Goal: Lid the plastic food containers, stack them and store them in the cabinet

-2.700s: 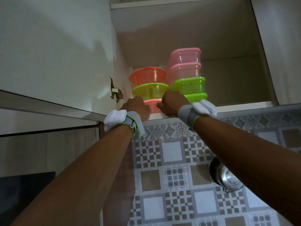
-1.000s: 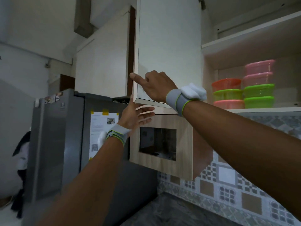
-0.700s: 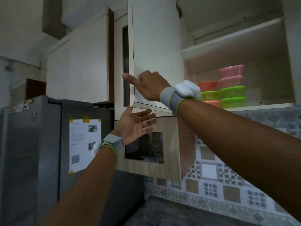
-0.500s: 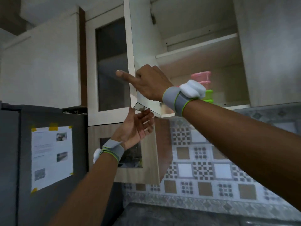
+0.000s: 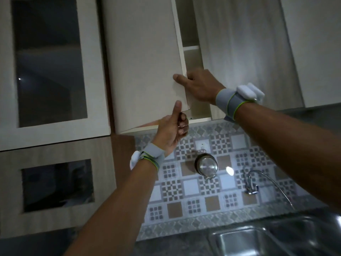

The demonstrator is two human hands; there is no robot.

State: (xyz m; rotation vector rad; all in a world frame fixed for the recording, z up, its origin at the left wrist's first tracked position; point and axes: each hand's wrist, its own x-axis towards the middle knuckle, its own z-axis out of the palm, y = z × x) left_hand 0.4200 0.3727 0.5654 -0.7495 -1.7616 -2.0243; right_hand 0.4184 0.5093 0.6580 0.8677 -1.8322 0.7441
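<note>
At the upper cabinet, the door (image 5: 145,61) is now swung nearly shut, where half a second ago it stood wide. Its free edge is gripped by the right hand (image 5: 198,85), fingers curled behind, thumb on the front. Its lower corner is pinched by the left hand (image 5: 171,130), thumb up. The food containers are hidden behind the door, presumably on the shelf (image 5: 191,48). Only the closing appears to be left.

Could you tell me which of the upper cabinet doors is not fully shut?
The plain door that both hands hold: a gap shows the shelf inside. The glass-panelled door beside it sits flush.
</note>
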